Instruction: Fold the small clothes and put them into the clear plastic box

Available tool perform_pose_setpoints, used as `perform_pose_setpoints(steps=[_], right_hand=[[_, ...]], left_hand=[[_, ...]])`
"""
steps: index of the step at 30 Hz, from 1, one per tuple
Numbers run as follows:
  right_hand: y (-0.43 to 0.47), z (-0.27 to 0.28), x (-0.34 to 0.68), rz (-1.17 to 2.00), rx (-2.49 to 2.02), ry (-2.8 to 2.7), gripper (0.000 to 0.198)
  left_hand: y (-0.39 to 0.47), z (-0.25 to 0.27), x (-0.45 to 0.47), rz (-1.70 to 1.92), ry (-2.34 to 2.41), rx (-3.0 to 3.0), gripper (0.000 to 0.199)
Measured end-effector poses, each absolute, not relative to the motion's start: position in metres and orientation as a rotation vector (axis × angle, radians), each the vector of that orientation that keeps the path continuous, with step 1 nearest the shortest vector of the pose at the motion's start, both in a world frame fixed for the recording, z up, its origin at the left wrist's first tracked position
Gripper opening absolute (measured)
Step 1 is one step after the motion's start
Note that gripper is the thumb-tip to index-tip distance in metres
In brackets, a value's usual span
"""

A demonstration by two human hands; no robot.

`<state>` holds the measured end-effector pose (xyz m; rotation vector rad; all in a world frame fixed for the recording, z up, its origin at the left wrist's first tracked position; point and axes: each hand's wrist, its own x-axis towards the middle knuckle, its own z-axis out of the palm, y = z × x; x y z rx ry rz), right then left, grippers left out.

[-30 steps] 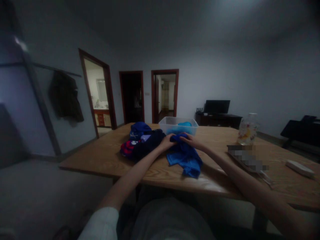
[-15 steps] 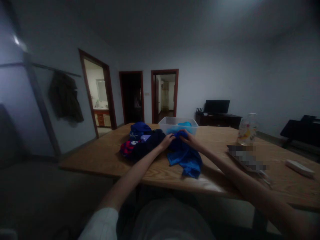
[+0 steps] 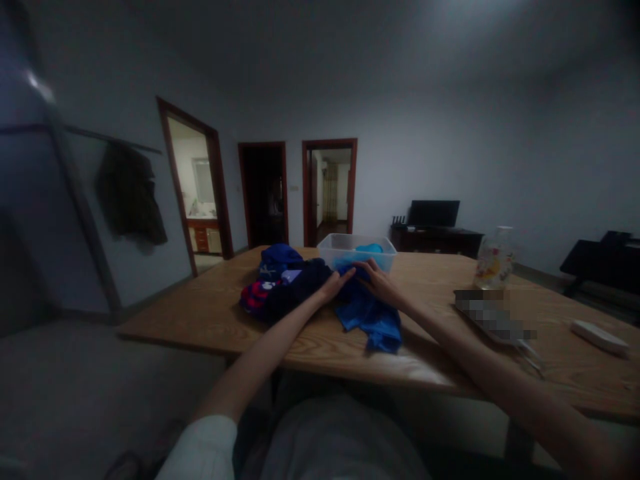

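Note:
A shiny blue garment (image 3: 374, 325) lies partly bunched on the wooden table (image 3: 430, 360), its loose end spread toward me. My left hand (image 3: 336, 287) grips its upper left part, fingers closed on the cloth. Close beside it, my right hand (image 3: 376, 280) holds the bunched upper part from the right, fingers bent over the fabric. Just behind both hands stands a clear plastic box (image 3: 332, 247) with a light blue item (image 3: 369, 249) inside. Left of my left hand is a pile of dark clothes (image 3: 295, 297), with a red-and-navy patterned piece and a blue piece (image 3: 280, 257).
On the right of the table stand a clear glass jug (image 3: 493, 263) with a printed pattern, a flat dark object (image 3: 485, 317) partly blurred out, and a white oblong object (image 3: 599, 337). Across the room, a monitor (image 3: 434, 213) rests on a dark cabinet. A jacket (image 3: 131, 193) hangs at left.
My hands have come closer together at the top of the blue garment, the right one shifting slightly left. The garment's loose end has been drawn in a little.

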<state>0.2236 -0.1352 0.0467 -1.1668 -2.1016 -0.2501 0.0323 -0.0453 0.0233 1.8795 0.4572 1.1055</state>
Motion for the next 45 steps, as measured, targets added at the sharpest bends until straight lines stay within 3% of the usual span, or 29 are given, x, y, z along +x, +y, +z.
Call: perform_pose_setpoints(steps=[12,18,25,35,45], right_hand=[[-0.131,0.046,0.232,0.33,-1.238,-1.925,0.057],[-0.124,0.045,0.236,0.439,-1.215,-1.944,0.057],[-0.124,0.048,0.234,0.283,-1.137,-1.971,0.056],[-0.129,0.042,0.224,-0.203,-1.142,-2.094,0.044],[-0.138,0.047,0.219,-0.092,-1.158,-2.114,0.05]], left_hand=[[-0.039,0.02,0.028,1.154,0.649,2.093,0.041],[-0.041,0.019,0.029,1.261,0.692,2.119,0.038],[-0.038,0.02,0.031,1.137,0.642,1.999,0.048],[-0.034,0.015,0.035,1.157,0.419,1.996,0.058],[-0.038,0.016,0.034,1.102,0.655,2.023,0.047]])
